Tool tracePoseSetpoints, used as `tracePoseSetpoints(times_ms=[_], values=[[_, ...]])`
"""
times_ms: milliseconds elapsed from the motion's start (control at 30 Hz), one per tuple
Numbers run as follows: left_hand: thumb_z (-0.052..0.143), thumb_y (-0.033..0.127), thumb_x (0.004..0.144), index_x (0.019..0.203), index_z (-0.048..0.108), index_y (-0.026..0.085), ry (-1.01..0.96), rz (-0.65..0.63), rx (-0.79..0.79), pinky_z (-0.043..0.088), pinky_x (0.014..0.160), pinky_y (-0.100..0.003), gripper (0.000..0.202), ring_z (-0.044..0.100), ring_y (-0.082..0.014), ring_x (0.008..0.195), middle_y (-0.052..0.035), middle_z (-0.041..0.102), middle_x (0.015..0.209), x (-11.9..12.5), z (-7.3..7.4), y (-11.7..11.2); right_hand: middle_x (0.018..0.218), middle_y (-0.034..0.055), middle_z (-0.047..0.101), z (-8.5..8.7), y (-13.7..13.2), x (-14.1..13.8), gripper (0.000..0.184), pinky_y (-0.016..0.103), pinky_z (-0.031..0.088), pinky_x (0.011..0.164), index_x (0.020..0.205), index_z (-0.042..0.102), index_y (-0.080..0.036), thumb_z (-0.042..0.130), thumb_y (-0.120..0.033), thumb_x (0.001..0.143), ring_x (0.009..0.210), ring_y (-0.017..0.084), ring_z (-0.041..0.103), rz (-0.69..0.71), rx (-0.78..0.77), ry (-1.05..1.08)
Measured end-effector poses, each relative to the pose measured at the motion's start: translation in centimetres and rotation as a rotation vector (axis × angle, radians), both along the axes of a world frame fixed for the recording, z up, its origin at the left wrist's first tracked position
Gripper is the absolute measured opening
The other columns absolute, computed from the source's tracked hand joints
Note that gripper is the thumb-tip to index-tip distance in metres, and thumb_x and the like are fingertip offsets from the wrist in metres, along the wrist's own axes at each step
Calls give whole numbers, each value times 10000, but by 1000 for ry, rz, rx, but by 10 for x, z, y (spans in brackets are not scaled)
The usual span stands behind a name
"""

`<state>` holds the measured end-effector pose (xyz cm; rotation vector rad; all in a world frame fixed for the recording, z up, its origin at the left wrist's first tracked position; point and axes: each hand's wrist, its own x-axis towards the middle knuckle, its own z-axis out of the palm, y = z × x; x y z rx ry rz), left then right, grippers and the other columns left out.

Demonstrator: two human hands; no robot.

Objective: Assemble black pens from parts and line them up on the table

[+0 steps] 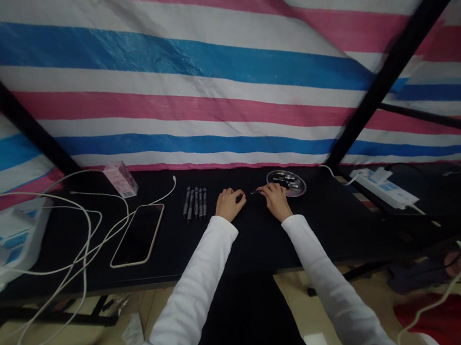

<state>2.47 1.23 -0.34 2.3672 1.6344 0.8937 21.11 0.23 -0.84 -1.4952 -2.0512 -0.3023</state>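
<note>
Over the black table, my left hand (229, 204) is curled with thumb and forefinger brought together. What it holds, if anything, is too small to make out. My right hand (277, 200) pinches a small thin dark piece (255, 192) that points toward the left hand. Just behind the right hand sits a round shiny dish (302, 189) with small parts in it, partly covered by that hand. Several grey pens (196, 203) lie side by side to the left of my left hand.
A phone (138, 235) lies left of the pens, near a pink box (121, 179) and tangled white cables (83, 254). Power strips stand at the left (19, 238) and right (384, 188). Striped sheeting (207, 103) and a black frame (387, 62) border the table.
</note>
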Motion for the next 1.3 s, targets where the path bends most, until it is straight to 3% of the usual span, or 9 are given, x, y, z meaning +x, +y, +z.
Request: tracePoseSetpoints(times_ms=[333,667,900,1167,1300], values=[[467,364,834,896,648,265,-13,42,-7,351,771,-305,215,469,-178,798,-37,532,780,-1,2,0,979,85,584,1,-1,1,285,377,276,823,1063,607,-248,378,-206,898,955,234,450,-60,26,4],[445,380,856,926,632,221,-56,-136,4,362,883,-347,255,476,-170,812,-38,535,815,1,-9,6,990,64,569,5,-5,-5,274,389,261,878,1078,611,-311,399,-287,906,984,223,433,72,-49,-43],[421,286,876,1000,608,180,-99,-258,-32,378,896,-345,249,478,-174,905,-57,548,917,1,-13,9,959,52,565,6,-6,-7,278,367,293,849,1094,610,-331,407,-297,906,955,201,471,108,-83,-4],[405,288,892,1044,602,202,-72,-310,33,387,848,-306,264,475,-157,878,-47,553,919,-2,-9,8,952,43,646,6,-3,-9,221,376,326,874,985,619,-237,481,-359,862,914,197,571,210,-120,363],[402,308,893,1056,605,226,-52,-305,89,371,820,-305,273,464,-160,872,-42,555,926,-4,-5,6,670,-1,632,6,-2,-10,272,327,394,763,995,600,-215,495,-411,838,682,173,603,209,-167,541]])
